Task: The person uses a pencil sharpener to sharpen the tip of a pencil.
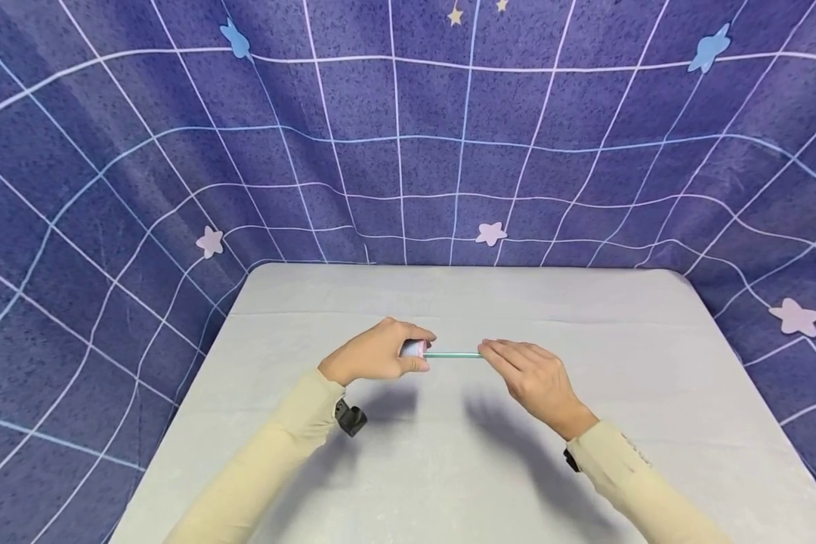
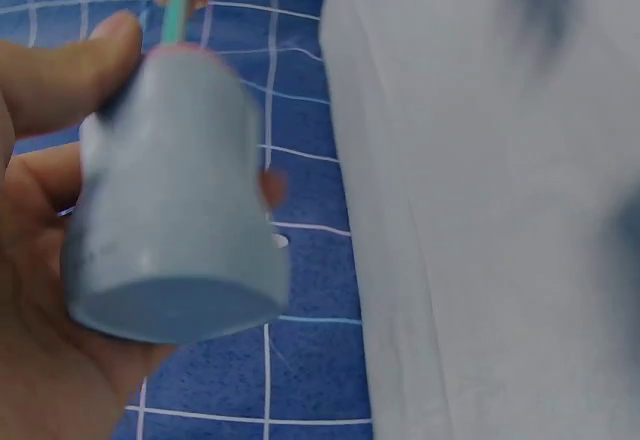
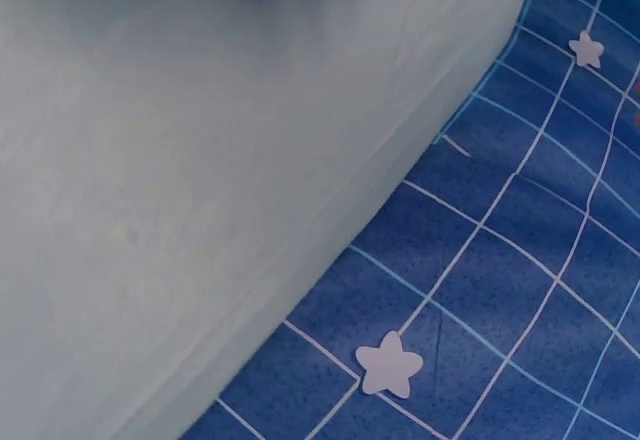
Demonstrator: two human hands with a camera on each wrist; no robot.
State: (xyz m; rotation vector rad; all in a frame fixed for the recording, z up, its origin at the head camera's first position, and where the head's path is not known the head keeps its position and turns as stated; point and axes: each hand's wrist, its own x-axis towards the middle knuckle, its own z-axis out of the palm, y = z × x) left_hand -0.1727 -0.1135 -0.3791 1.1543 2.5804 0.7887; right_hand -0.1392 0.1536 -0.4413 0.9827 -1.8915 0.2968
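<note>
My left hand [image 1: 378, 353] grips a pale blue pencil sharpener [image 1: 412, 348] with a pink rim, thumb on the near side and fingers on the far side. Its rounded body [image 2: 180, 190] flares toward a flat base in the left wrist view. A slim green pencil [image 1: 452, 355] runs level from the sharpener's pink end to my right hand [image 1: 533, 376]. The fingers of that hand pinch the pencil's other end, hiding its tip. Both hands are raised above the table, their shadows falling below. In the right wrist view neither the hand nor the pencil shows.
A white cloth covers the table [image 1: 442, 468]. Behind it and along both sides hangs a blue curtain [image 1: 428, 166] with a grid of pale lines and stars. The table's edge and the curtain also show in both wrist views.
</note>
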